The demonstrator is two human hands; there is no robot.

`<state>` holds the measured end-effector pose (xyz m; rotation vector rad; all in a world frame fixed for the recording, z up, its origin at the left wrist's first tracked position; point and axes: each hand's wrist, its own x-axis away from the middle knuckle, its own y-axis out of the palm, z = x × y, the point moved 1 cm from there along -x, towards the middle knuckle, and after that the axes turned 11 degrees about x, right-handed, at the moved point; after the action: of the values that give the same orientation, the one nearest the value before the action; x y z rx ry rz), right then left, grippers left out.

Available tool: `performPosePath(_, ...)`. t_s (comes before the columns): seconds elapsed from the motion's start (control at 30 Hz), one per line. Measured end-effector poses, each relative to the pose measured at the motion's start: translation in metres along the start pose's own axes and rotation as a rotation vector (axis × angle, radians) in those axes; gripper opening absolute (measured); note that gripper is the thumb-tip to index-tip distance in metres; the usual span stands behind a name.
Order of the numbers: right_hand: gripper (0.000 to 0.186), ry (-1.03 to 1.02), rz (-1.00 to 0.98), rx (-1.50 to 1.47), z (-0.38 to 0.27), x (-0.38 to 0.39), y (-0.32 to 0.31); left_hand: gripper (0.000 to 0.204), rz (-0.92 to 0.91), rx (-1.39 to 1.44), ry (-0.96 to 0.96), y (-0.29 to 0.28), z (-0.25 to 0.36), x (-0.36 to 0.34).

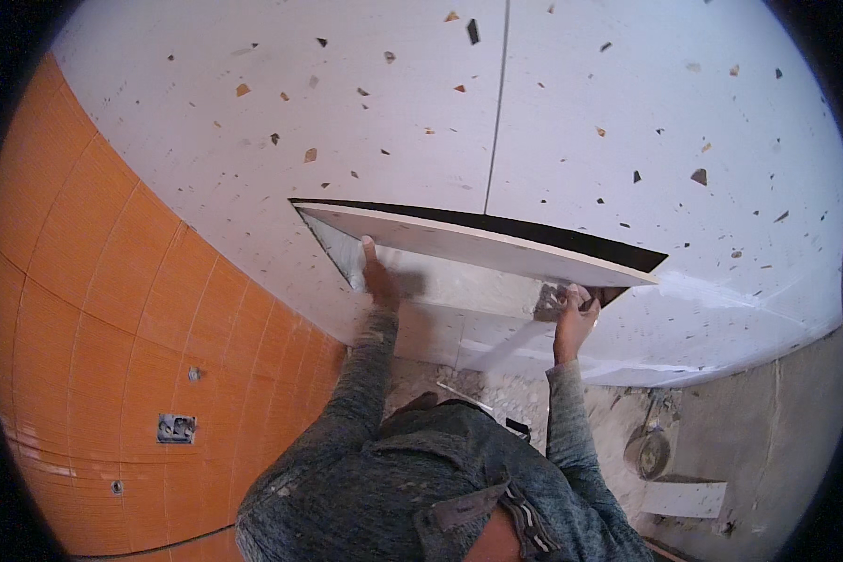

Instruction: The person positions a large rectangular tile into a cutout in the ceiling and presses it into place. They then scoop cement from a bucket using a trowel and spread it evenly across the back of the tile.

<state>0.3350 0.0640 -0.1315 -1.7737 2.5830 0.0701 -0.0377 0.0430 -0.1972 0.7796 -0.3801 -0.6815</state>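
White speckled tiles [628, 122] cover the surface ahead, and one loose tile [478, 245] is tipped out from it, its pale edge and dark gap running left to right across the middle of the view. That long axis is what matters: the tile spans both hands, lying just above and ahead of them, with its left end high and its right end lower. The left hand [378, 279] reaches up under the left part, fingers straight and flat against the grey bed [450, 286] behind the tile, near the corner. The right hand [573, 314] sits under the right end, fingers curled around what looks like a small trowel or lump of mortar; the view there is too blurred to tell which. The right hand is nearer the tile's lower edge, seemingly touching it; the left is set deeper in the gap. Orange tiles [94, 309] cover the wall on the left.
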Motion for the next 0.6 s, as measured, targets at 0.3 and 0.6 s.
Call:
performPosePath(0.3,0.054,-0.012,0.084,-0.015,0.011,-0.008,0.0,0.089,0.015,0.234,-0.191,0.041,-0.006,0.024)
performPosePath(0.6,0.061,-0.342,-0.09,0.45,0.011,0.024,-0.006,0.092,0.086,0.296,-0.176,0.041,-0.006,0.019)
